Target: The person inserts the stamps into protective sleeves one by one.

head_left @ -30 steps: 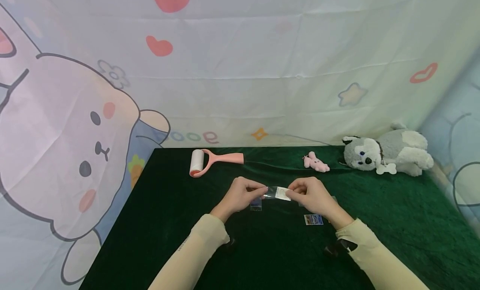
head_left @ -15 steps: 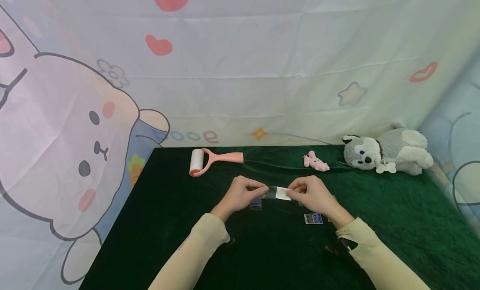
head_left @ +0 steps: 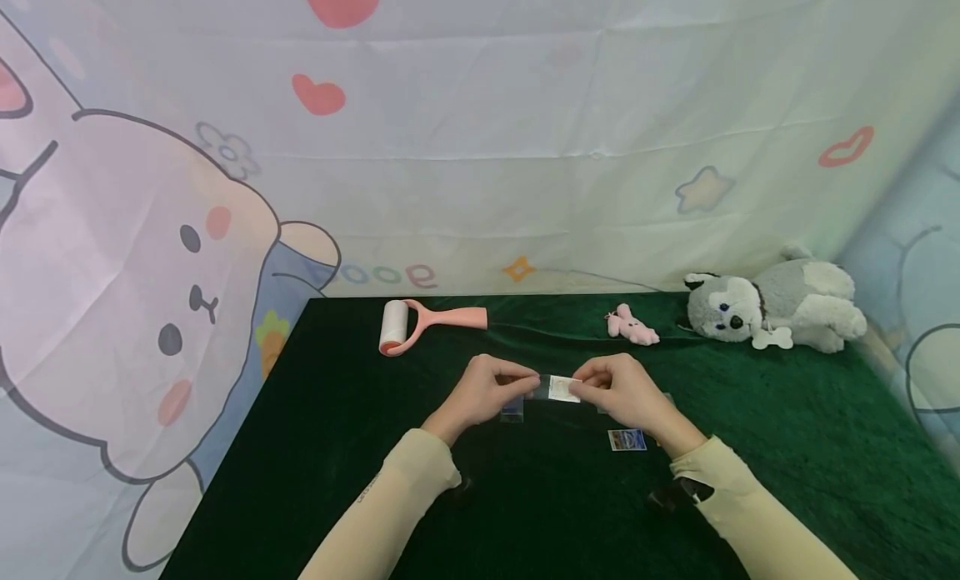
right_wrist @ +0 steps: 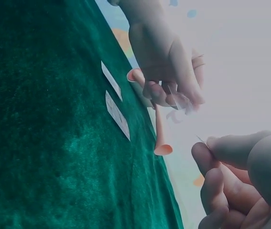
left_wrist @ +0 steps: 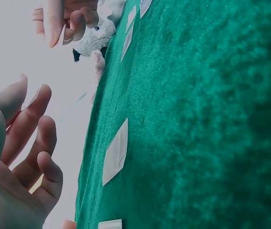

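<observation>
Above the middle of the green cloth, my left hand (head_left: 487,390) pinches the end of a clear plastic card sleeve (head_left: 544,387) between thumb and fingers. My right hand (head_left: 617,388) pinches the outer end of a small white-faced card (head_left: 562,389), which lies in line with the sleeve. Whether the card's edge is inside the sleeve cannot be told. In the right wrist view, the clear film (right_wrist: 177,98) hangs at the left fingers, and only a thin edge shows at the right fingertips. Bright glare washes out the held pieces in both wrist views.
A blue picture card (head_left: 627,439) lies below my right hand, and a sleeved card (head_left: 512,409) lies beside my left fingers. Farther back are a pink-handled lint roller (head_left: 431,321), a small pink plush (head_left: 633,325) and a grey-white plush dog (head_left: 772,303). A printed curtain (head_left: 465,147) hangs behind.
My hands have drawn very slightly closer together, and the white card has shifted a little left, so less clear film shows between it and my left fingers. Both grips stay the same.
</observation>
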Action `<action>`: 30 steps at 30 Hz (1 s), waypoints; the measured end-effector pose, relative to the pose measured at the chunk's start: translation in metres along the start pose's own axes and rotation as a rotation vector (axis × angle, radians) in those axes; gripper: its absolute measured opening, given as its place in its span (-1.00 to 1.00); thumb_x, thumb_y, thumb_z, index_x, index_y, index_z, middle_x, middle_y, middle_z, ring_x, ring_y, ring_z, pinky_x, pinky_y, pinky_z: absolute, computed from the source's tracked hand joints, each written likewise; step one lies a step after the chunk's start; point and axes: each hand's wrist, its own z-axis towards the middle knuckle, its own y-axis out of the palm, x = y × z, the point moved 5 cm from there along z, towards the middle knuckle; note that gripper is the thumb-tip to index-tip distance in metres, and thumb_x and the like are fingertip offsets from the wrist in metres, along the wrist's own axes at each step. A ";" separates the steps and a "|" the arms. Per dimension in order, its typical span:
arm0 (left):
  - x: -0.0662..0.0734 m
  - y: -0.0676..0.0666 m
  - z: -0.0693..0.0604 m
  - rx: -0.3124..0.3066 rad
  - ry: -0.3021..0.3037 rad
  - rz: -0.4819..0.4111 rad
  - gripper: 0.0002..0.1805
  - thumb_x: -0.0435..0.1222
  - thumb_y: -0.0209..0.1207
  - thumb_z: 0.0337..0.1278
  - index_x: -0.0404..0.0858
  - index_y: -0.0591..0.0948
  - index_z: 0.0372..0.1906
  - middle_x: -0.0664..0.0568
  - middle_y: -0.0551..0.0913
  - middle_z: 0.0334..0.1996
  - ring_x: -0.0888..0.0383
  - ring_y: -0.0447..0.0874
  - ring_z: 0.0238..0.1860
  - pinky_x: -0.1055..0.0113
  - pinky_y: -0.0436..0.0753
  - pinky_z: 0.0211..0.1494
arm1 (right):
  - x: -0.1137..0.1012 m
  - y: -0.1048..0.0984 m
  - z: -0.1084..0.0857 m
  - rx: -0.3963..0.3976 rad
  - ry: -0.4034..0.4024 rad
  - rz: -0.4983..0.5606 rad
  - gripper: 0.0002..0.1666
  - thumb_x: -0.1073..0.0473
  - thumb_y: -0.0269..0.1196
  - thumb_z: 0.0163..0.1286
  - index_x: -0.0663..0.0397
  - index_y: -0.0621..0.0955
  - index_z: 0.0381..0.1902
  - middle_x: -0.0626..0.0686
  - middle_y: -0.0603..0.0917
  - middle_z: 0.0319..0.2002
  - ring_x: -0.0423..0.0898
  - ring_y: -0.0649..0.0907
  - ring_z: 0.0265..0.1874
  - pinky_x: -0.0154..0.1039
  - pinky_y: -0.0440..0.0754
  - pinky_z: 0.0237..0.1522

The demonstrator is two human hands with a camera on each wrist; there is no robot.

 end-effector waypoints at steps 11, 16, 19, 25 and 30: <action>0.003 0.006 -0.002 -0.055 0.092 0.021 -0.43 -0.18 0.51 0.20 -0.06 0.66 0.32 0.13 0.75 -0.14 0.14 0.66 -0.32 0.29 0.67 -0.26 | 0.000 0.002 0.000 -0.008 0.006 0.041 -0.81 0.11 0.37 0.50 0.13 0.77 -0.14 -0.02 0.76 -0.35 -0.09 0.61 -0.50 -0.24 0.62 -0.47; 0.005 0.006 -0.002 -0.045 0.124 0.026 -0.44 -0.26 0.51 0.19 -0.05 0.66 0.31 0.09 0.74 -0.12 0.15 0.65 -0.35 0.29 0.68 -0.29 | -0.002 0.003 0.000 -0.015 -0.003 0.061 -0.81 0.11 0.36 0.50 0.14 0.77 -0.14 0.00 0.76 -0.36 -0.08 0.61 -0.51 -0.24 0.62 -0.48; 0.006 0.006 -0.002 -0.041 0.120 0.031 -0.48 -0.24 0.50 0.22 -0.06 0.68 0.28 0.15 0.73 -0.13 0.16 0.65 -0.32 0.29 0.69 -0.28 | -0.002 0.003 0.001 -0.021 -0.007 0.067 -0.81 0.11 0.36 0.50 0.13 0.76 -0.15 0.02 0.76 -0.37 -0.09 0.60 -0.52 -0.25 0.62 -0.49; 0.006 0.008 -0.001 -0.040 0.131 0.025 -0.48 -0.22 0.49 0.22 -0.13 0.69 0.28 0.19 0.71 -0.13 0.17 0.65 -0.32 0.28 0.70 -0.31 | -0.002 0.004 0.002 -0.022 -0.025 0.071 -0.82 0.11 0.36 0.51 0.11 0.76 -0.16 -0.02 0.73 -0.41 -0.10 0.59 -0.55 -0.26 0.60 -0.51; 0.006 0.009 -0.002 -0.016 0.134 0.028 -0.49 -0.21 0.50 0.21 -0.10 0.70 0.26 0.20 0.70 -0.13 0.17 0.65 -0.31 0.28 0.68 -0.30 | -0.002 0.004 0.002 -0.027 -0.032 0.095 -0.81 0.09 0.34 0.53 0.10 0.76 -0.12 0.00 0.75 -0.36 -0.08 0.62 -0.51 -0.25 0.63 -0.49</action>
